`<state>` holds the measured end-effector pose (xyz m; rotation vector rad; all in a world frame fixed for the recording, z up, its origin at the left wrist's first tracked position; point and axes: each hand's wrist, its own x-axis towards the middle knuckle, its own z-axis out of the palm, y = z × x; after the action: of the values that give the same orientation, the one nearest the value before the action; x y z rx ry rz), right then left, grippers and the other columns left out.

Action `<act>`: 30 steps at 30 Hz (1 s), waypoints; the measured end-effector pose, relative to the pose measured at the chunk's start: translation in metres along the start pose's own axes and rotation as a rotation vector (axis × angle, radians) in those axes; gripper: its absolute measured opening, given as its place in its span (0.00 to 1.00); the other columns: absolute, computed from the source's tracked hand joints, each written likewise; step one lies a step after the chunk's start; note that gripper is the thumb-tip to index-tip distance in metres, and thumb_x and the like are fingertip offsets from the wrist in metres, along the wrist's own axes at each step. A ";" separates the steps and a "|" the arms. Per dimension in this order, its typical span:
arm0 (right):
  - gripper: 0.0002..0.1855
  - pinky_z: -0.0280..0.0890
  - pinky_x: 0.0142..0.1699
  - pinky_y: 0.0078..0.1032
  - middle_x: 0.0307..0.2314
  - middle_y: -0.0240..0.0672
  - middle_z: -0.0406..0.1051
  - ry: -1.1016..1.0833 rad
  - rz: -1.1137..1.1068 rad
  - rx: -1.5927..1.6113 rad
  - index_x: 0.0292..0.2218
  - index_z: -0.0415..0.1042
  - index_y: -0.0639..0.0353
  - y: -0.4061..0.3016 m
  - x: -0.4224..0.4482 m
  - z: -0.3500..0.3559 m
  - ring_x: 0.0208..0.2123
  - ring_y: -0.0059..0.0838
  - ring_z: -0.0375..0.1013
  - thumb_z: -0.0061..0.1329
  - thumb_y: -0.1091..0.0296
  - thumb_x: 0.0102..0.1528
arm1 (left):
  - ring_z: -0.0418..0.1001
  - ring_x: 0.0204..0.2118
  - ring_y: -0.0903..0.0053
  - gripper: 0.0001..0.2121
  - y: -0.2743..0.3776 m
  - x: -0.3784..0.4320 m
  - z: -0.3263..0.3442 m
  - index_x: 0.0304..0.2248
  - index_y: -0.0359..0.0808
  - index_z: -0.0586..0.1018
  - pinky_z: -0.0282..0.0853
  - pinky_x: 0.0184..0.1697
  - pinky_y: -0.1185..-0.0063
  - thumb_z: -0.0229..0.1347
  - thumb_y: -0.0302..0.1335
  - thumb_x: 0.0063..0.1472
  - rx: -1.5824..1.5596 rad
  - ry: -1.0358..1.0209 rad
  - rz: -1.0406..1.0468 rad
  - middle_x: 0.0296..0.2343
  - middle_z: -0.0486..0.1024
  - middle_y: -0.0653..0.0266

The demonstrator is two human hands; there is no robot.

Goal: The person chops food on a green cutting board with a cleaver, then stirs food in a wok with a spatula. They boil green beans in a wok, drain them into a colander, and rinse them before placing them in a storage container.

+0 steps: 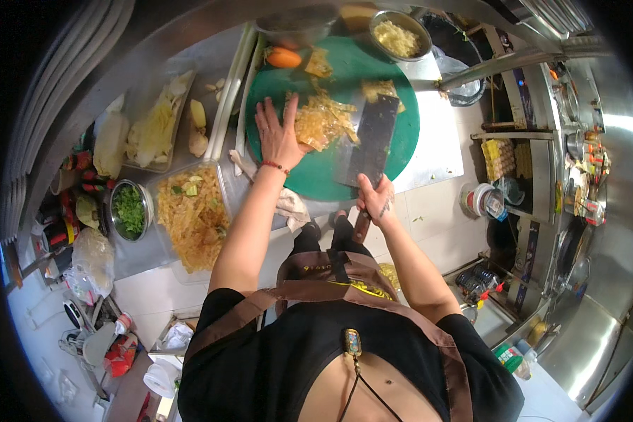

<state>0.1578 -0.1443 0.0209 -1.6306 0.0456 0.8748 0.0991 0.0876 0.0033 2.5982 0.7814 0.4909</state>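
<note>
My right hand [377,203] grips a cleaver by its brown handle [362,227]. The cleaver's broad dark blade [374,137] points away from me over a round green cutting board [306,182], and its far end overlaps a flat piece of thin yellow-brown food [375,88]. Left of the blade lies a loose heap of cut yellow-brown strips [324,121]. My left hand [279,132] rests against the heap's left side, fingers apart; part of it is hidden by the strips. Farther back on the board are an orange carrot piece [283,57] and another yellow-brown scrap [318,63].
A plastic tub of similar strips [192,216], a bowl of chopped greens [129,210] and a tray of pale leaves [155,132] stand left. Behind the board sits a metal bowl of minced pale food [398,39]. A cloth [291,207] hangs at the near edge.
</note>
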 end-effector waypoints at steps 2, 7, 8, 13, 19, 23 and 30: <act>0.10 0.56 0.14 0.20 0.12 0.29 0.58 -0.064 -0.018 -0.032 0.31 0.58 0.61 -0.017 0.012 0.018 0.09 0.19 0.56 0.47 0.69 0.54 | 0.42 0.56 0.42 0.45 0.004 0.011 0.001 0.56 0.55 0.56 0.42 0.57 0.57 0.62 0.53 0.36 -0.040 -0.003 0.071 0.54 0.47 0.42; 0.10 0.57 0.14 0.21 0.10 0.31 0.59 -0.185 -0.028 -0.151 0.29 0.58 0.64 -0.023 0.024 0.051 0.09 0.20 0.59 0.46 0.70 0.54 | 0.51 0.54 0.52 0.38 0.007 0.015 0.003 0.51 0.54 0.67 0.46 0.56 0.60 0.61 0.52 0.37 -0.167 0.067 0.183 0.50 0.58 0.52; 0.10 0.56 0.14 0.21 0.10 0.31 0.59 -0.203 -0.031 -0.181 0.29 0.58 0.64 -0.022 0.020 0.057 0.09 0.21 0.59 0.46 0.71 0.54 | 0.55 0.52 0.55 0.34 0.007 0.012 0.002 0.47 0.48 0.71 0.52 0.55 0.64 0.63 0.48 0.38 -0.254 0.128 0.167 0.48 0.60 0.54; 0.09 0.56 0.14 0.22 0.11 0.31 0.60 -0.255 -0.012 -0.082 0.30 0.58 0.64 -0.011 -0.011 0.077 0.09 0.21 0.58 0.46 0.72 0.54 | 0.63 0.47 0.57 0.27 0.009 -0.002 -0.001 0.42 0.38 0.74 0.60 0.50 0.68 0.64 0.38 0.41 -0.414 0.303 0.119 0.46 0.64 0.53; 0.10 0.59 0.16 0.19 0.14 0.32 0.65 -0.337 -0.147 -0.387 0.34 0.62 0.66 -0.013 -0.060 0.076 0.10 0.19 0.62 0.47 0.69 0.54 | 0.64 0.48 0.59 0.26 0.013 -0.053 -0.042 0.42 0.36 0.74 0.61 0.50 0.70 0.64 0.36 0.41 -0.566 0.462 0.003 0.47 0.64 0.52; 0.12 0.63 0.21 0.26 0.15 0.43 0.67 -0.552 -0.213 -0.497 0.34 0.63 0.68 -0.015 -0.093 0.101 0.15 0.33 0.68 0.47 0.70 0.51 | 0.63 0.50 0.60 0.26 -0.010 -0.105 -0.083 0.41 0.33 0.73 0.60 0.51 0.70 0.63 0.36 0.43 -0.520 0.642 -0.130 0.48 0.63 0.50; 0.10 0.66 0.32 0.40 0.19 0.60 0.67 -0.759 -0.579 -0.882 0.27 0.61 0.74 -0.009 -0.117 0.189 0.27 0.57 0.70 0.44 0.74 0.45 | 0.62 0.50 0.63 0.21 -0.103 -0.216 -0.121 0.44 0.33 0.71 0.59 0.52 0.72 0.58 0.26 0.48 -0.599 0.713 -0.615 0.46 0.66 0.55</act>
<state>-0.0173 -0.0291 0.0944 -1.8036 -1.4386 1.0500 -0.1684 0.0730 0.0148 1.5056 1.3285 1.2361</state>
